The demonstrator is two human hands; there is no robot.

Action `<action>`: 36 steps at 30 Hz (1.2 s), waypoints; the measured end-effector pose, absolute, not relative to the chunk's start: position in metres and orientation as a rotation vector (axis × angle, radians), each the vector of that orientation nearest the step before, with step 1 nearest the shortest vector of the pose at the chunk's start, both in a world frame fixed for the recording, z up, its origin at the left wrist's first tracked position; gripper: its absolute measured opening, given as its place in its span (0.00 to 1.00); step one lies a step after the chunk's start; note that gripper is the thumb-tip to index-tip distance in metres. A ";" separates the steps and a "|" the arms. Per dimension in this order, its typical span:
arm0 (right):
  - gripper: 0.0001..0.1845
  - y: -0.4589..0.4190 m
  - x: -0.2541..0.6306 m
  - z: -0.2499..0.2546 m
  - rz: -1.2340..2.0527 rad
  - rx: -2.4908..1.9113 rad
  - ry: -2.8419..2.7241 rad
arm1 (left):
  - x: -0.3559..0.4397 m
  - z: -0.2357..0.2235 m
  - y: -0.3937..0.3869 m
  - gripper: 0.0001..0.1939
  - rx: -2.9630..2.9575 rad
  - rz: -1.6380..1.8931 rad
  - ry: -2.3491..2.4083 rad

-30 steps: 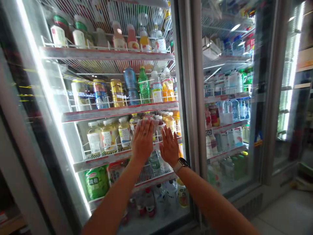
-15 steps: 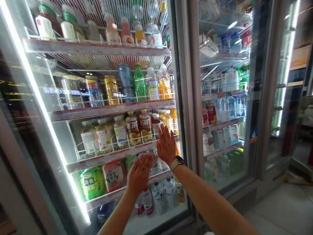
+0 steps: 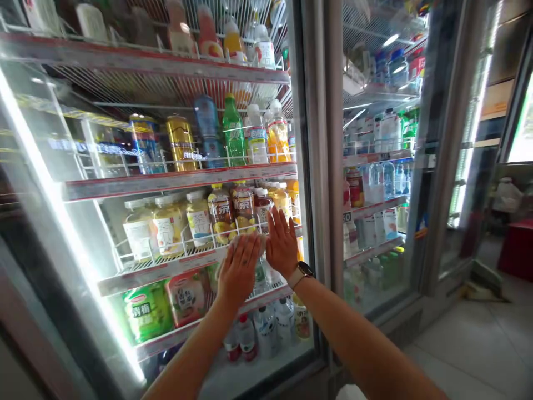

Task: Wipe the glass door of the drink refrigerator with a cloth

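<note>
- Here we are, right up at the glass door [image 3: 158, 94] of a drinks cooler, with both hands on it!
- Our left hand [image 3: 238, 272] lies flat against the glass, fingers slightly apart, pinching nothing.
- Our right hand [image 3: 283, 243] sits just beside it, open and flat too, fingers spread, a wristwatch [image 3: 300, 273] on its wrist.
- Directly behind the glass, just above our hands, tea bottles [image 3: 220, 214] stand on a red-edged wire shelf [image 3: 158, 272].
- Higher up behind the door, there's a green soda bottle [image 3: 233, 133] next to a gold can [image 3: 181, 143].
- Down below our hands, behind the door, a green pouch [image 3: 146, 311] leans on the lower shelf.
- To the right of the door, a second glass door [image 3: 375, 139] shows more bottles, and a tiled floor [image 3: 470, 350] runs past!
</note>
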State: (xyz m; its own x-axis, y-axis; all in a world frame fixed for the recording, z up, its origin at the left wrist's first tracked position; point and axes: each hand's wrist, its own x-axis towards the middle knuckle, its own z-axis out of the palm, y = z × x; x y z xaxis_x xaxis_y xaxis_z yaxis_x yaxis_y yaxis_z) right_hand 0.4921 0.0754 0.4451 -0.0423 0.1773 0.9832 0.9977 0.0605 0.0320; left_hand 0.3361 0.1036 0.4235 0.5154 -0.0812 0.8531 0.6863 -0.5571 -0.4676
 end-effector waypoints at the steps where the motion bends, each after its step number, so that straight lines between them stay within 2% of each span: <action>1: 0.36 0.075 0.492 0.445 -1.102 -1.271 -1.395 | 0.333 0.403 0.102 0.33 -1.913 -1.112 -0.510; 5: 0.37 0.076 0.492 0.444 -1.078 -1.235 -1.400 | 0.320 0.333 0.097 0.32 -1.977 -1.070 -0.478; 8: 0.37 0.076 0.491 0.445 -1.076 -1.236 -1.394 | 0.314 0.331 0.097 0.34 -2.023 -1.061 -0.414; 10: 0.37 0.076 0.491 0.445 -1.090 -1.241 -1.390 | 0.316 0.363 0.100 0.35 -2.027 -1.087 -0.435; 15: 0.36 0.076 0.491 0.445 -1.111 -1.249 -1.386 | 0.339 0.486 0.105 0.36 -1.911 -1.309 -0.614; 18: 0.35 0.077 0.491 0.444 -1.110 -1.236 -1.384 | 0.353 0.511 0.108 0.37 -1.905 -1.330 -0.569; 21: 0.35 0.078 0.491 0.444 -1.109 -1.236 -1.385 | 0.356 0.479 0.107 0.36 -1.906 -1.264 -0.509; 27: 0.37 0.078 0.492 0.444 -1.109 -1.248 -1.386 | 0.330 0.340 0.096 0.36 -1.986 -1.117 -0.529; 30: 0.37 0.079 0.490 0.444 -1.092 -1.253 -1.393 | 0.313 0.299 0.094 0.38 -2.025 -1.058 -0.471; 33: 0.38 0.077 0.490 0.445 -1.080 -1.222 -1.398 | 0.304 0.323 0.097 0.38 -2.048 -1.041 -0.427; 36: 0.37 0.069 0.500 0.449 -1.056 -1.192 -1.470 | 0.313 0.406 0.103 0.38 -2.024 -1.081 -0.489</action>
